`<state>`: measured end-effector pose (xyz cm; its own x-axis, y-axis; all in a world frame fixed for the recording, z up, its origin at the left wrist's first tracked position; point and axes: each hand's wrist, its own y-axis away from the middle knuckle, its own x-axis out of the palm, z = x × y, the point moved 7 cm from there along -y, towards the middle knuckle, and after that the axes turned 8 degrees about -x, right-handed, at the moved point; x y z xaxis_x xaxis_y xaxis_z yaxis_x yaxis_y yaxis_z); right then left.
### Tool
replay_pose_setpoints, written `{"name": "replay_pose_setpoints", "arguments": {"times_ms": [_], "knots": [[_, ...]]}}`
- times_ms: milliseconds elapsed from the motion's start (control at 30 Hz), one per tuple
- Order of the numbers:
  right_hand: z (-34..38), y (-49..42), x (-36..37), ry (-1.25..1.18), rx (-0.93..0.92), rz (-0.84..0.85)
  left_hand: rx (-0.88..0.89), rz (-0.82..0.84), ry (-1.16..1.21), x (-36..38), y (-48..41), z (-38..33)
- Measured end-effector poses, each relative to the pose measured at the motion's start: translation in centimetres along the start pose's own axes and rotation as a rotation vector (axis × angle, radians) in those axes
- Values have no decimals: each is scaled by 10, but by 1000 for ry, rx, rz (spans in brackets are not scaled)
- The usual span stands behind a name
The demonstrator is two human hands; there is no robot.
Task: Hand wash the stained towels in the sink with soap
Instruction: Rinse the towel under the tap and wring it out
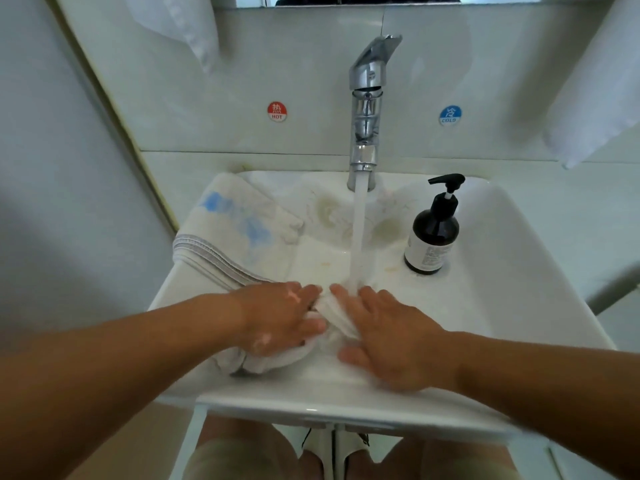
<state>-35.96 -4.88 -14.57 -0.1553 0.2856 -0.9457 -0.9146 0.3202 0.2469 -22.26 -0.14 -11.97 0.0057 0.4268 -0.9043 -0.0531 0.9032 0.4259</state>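
Note:
A wet white towel (pixel 334 318) lies bunched in the sink (pixel 485 306) under the running water. My left hand (pixel 280 317) lies over the towel's left part, and its fingers hold a fold of cloth that comes out between them. My right hand (pixel 388 341) presses flat on the towel's right part with fingers spread and straight, and the water stream (pixel 358 237) lands just above its fingertips. A second white towel (pixel 235 226) with blue stains and a grey striped hem is draped over the sink's left rim. A dark pump soap bottle (pixel 433 233) stands upright at the basin's right.
A chrome faucet (pixel 367 109) rises at the back centre with its lever up. Red HOT (pixel 277 111) and blue COLD (pixel 450 116) stickers sit on the tiled wall. Brownish stains (pixel 384 228) mark the basin behind the stream. White cloths hang at the upper left and right.

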Motion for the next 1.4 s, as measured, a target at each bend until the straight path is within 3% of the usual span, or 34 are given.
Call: {"name": "replay_pose_setpoints", "arguments": {"times_ms": [167,333,433,533,600,733,900,1000,1100,1167,1300,1400], "knots": [[-5,-23,-4,98,-25,10,-59,-65,-147,16,5,-6],[-9,-28,-20,90,25,-16,-78,-47,-73,9,-11,6],[-10,-20,-28,-39,8,-31,-17,-45,13,7,-11,4],[-20,-2,-26,-181,38,87,-18,9,188,0,-9,3],[-29,9,-24,-151,71,154,-32,-7,236,-4,-10,4],[-27,19,-22,-30,121,90,-100,11,118,14,2,-9],[-7,0,-3,52,-19,69,-34,-20,-126,19,1,-26],[-25,-11,-4,-21,-14,8,-77,-104,-11,15,-11,-17],[-37,-16,-8,70,80,-37,-99,-165,24,10,-15,-11],[-35,-15,-13,-36,74,-85,-46,-186,43,5,-15,-11],[-45,4,-23,-273,138,-34,-55,-97,331,3,-13,-3],[-55,24,-36,-36,183,36,-57,15,289,8,-2,2]]}}
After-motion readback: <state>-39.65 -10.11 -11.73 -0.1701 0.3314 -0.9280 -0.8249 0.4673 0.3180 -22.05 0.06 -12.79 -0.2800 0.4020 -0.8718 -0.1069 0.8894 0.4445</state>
